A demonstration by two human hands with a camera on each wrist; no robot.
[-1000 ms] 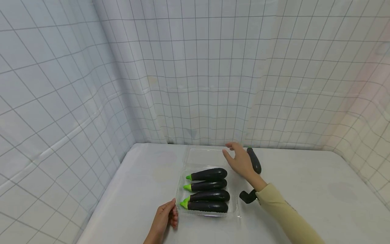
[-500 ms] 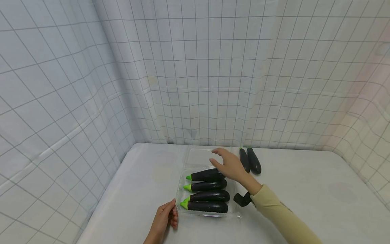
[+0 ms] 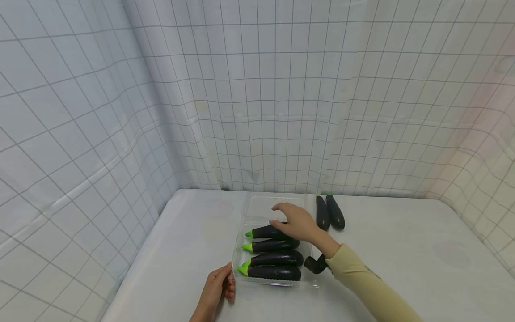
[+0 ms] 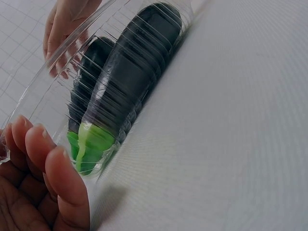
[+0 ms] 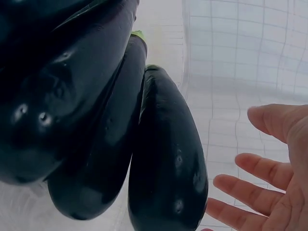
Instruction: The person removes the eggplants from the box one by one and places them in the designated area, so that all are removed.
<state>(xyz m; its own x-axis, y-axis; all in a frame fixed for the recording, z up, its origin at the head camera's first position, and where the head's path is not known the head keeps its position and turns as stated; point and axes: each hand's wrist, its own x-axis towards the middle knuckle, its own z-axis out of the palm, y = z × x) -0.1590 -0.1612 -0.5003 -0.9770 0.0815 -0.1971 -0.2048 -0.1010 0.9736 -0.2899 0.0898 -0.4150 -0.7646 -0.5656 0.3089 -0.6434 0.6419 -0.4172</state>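
Observation:
A clear plastic clamshell box lies on the table with several dark eggplants side by side in it, green stem ends to the left. My left hand pinches the box's near left edge; in the left wrist view its fingers curl at the rim beside the green stems. My right hand is over the farthest eggplant in the box and hides its thick end. In the right wrist view the fingers are spread, holding nothing, beside that eggplant.
Two eggplants lie together on the white table to the right of the box's lid, which is folded back flat. A black camera mount hangs at the right wrist. White gridded curtains stand behind and at both sides.
My right hand has moved left and toward me, from beside the two loose eggplants to over the box. Both loose eggplants now show fully. The left hand has stayed put.

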